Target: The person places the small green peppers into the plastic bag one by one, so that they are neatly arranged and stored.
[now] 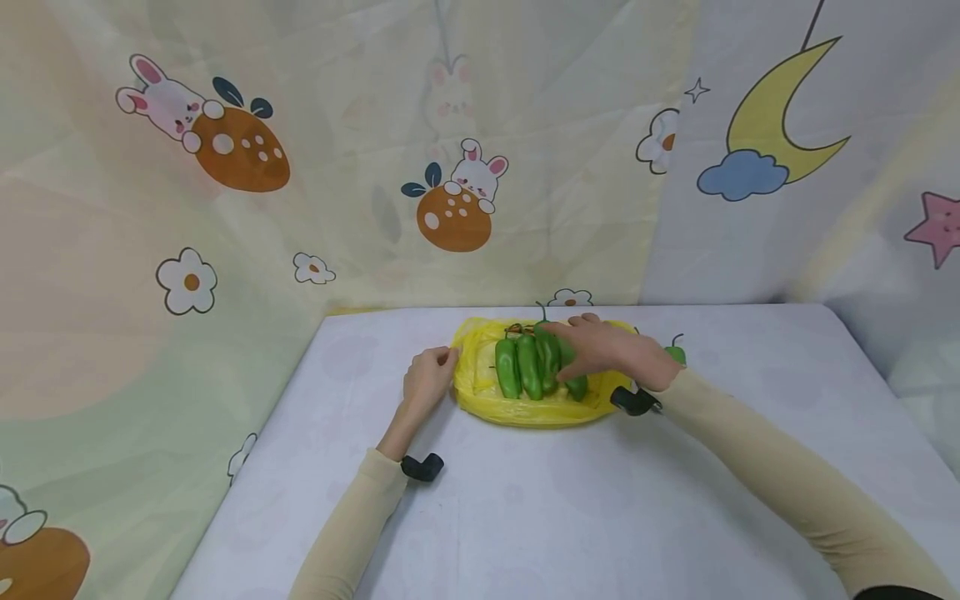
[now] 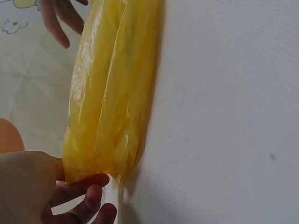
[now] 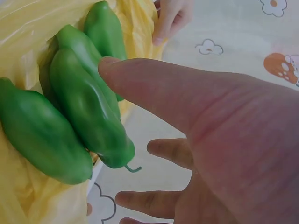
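Several green peppers point(image 1: 529, 367) lie side by side on a crumpled yellow plastic bag point(image 1: 517, 412), seen in the head view. My left hand point(image 1: 427, 382) pinches the left edge of the bag between thumb and index finger; in the left wrist view the other fingers curl loosely below the bag's edge point(image 2: 84, 158). Over the right-hand peppers my right hand point(image 1: 609, 347) reaches with fingers spread. In the right wrist view its thumb point(image 3: 140, 81) overlaps a pepper point(image 3: 91, 107), and nothing is between thumb and fingers. The hand partly hides the rightmost peppers in the head view.
Another green pepper point(image 1: 676, 354) lies on the white table point(image 1: 510, 517), right of the bag and partly behind the right forearm. A patterned cloth point(image 1: 555, 208) hangs at the table's back edge. Each wrist wears a black camera point(image 1: 422, 467).
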Tool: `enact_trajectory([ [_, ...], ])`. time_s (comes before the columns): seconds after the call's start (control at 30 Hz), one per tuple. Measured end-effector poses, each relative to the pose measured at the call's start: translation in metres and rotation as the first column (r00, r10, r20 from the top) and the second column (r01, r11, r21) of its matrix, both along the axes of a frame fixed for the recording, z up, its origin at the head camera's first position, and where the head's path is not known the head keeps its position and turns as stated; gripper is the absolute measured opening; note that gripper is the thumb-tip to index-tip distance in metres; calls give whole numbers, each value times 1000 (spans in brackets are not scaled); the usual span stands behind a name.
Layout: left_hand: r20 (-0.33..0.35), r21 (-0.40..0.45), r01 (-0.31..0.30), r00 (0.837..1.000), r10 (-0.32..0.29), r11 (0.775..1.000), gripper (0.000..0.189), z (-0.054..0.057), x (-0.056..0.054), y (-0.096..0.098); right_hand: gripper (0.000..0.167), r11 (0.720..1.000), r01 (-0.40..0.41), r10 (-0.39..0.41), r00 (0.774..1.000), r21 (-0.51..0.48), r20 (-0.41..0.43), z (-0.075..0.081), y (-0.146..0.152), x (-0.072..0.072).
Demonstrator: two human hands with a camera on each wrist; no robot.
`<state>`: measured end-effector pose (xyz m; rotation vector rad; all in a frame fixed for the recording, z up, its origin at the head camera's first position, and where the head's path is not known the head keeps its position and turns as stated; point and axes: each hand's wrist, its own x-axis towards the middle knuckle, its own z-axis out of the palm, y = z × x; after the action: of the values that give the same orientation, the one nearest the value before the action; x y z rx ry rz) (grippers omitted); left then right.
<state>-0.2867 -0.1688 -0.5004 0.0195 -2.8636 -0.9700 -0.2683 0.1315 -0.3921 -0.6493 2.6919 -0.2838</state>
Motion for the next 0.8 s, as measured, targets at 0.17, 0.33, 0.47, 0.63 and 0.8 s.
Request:
enact_trajectory([
  [0.17,-5,2,5,1000,-5,1000,41,0,0,0,87,1000,7,-6,1000,11,-4,3,6,3],
  [0.33,-11,11,10,1000,-10,1000,43,1,1,0,86,1000,13,-13,1000,-8,-12,8,15,6],
  [0.47,-15,15,14,1000,-14,1000,43,2,0,1,86,999,21,-21,1000,-30,-13,12,24,9],
  [0.63,-16,12,19,1000,-19,1000,43,1,0,0,84,998,40,-41,999,-45,-16,14,35,11],
  [0.8,-8,14,17,1000,-17,1000,41,1,1,0,85,997,73,-73,997,-40,-13,13,46,12],
])
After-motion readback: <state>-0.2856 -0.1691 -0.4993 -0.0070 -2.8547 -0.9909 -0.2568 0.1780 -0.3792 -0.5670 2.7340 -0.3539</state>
